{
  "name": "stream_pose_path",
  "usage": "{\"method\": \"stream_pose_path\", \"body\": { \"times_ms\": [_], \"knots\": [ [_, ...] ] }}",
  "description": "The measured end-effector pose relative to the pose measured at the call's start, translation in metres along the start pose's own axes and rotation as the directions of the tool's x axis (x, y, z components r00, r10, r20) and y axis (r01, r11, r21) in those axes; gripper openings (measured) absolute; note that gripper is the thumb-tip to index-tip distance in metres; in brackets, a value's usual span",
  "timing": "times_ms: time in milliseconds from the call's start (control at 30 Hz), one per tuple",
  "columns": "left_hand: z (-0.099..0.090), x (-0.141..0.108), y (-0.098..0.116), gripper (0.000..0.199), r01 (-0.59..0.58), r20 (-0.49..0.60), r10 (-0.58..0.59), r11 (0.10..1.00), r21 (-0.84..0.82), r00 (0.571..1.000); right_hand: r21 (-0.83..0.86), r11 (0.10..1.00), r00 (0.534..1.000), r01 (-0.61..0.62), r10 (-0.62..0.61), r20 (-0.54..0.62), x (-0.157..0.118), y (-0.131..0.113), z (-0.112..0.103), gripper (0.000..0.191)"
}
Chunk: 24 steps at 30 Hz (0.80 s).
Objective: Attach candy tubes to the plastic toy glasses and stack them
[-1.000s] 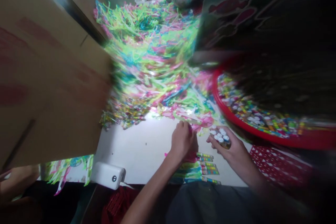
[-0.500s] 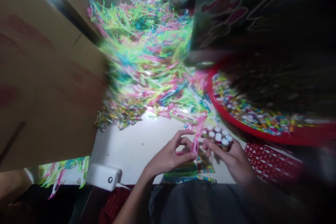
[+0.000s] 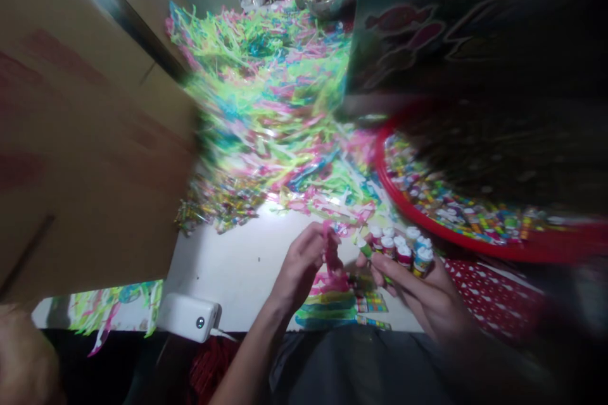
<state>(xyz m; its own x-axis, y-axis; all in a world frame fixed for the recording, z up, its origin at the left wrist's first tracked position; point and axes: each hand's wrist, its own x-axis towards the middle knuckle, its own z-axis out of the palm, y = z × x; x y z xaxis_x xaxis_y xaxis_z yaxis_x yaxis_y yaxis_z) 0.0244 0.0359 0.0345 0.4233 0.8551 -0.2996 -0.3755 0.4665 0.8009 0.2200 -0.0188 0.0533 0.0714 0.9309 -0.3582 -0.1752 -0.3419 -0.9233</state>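
Cardboard panel [image 3: 118, 139]: the left forearm is best kept clear of it; surface flat, matte and brown, with faded red print. Strip heap [image 3: 275, 95]: pull strands singly to limit snagging, as I judge; thin, glossy and tangled, in green, pink and blue. Red basin [image 3: 413, 218]: curved, smooth rim; it contains many small, bright pieces. White table [image 3: 228, 266]: smooth and pale; its bare part offers good working room. Left hand [image 3: 297, 262]: digits closed on a pink strip, near the right hand. Right hand [image 3: 437, 294]: digits clamped around a cluster of capped pieces [image 3: 403, 253]; a light, even grip should avoid spilling them. Laid strips [image 3: 327, 313]: side by side near the table edge, straight and soft-looking, with flat, patterned ends. Pink strip [image 3: 327, 240]: limp and creased; spreading it without twisting is advisable. Green piece [image 3: 365, 250]: pale-topped, at the right fingertips; steady it there. Its exact form is unclear.
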Motion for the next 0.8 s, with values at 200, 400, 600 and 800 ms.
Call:
{"method": "stream_pose_path", "body": {
  "times_ms": [200,400,600,800],
  "knots": [
    [0.009,-0.025,0.027,0.021,-0.32,0.231,0.223,0.712,0.625,0.947,0.085,0.992,0.994,-0.092,0.098,-0.058,-0.006,-0.016,0.0,0.047],
    [0.012,-0.029,0.038,0.02,-0.545,0.563,0.358,-0.161,0.823,0.745,0.035,0.992,0.986,-0.121,0.125,-0.109,-0.008,-0.018,-0.002,0.061],
    [0.009,-0.028,0.037,0.027,-0.537,0.698,0.274,-0.478,0.696,0.661,-0.202,0.979,1.0,0.022,-0.024,-0.009,-0.006,-0.022,-0.004,0.04],
    [0.01,-0.03,0.038,0.025,-0.517,0.693,0.211,-0.527,0.674,0.689,-0.283,0.947,0.987,0.151,-0.13,0.093,-0.001,-0.026,-0.007,0.023]
  ]
}}
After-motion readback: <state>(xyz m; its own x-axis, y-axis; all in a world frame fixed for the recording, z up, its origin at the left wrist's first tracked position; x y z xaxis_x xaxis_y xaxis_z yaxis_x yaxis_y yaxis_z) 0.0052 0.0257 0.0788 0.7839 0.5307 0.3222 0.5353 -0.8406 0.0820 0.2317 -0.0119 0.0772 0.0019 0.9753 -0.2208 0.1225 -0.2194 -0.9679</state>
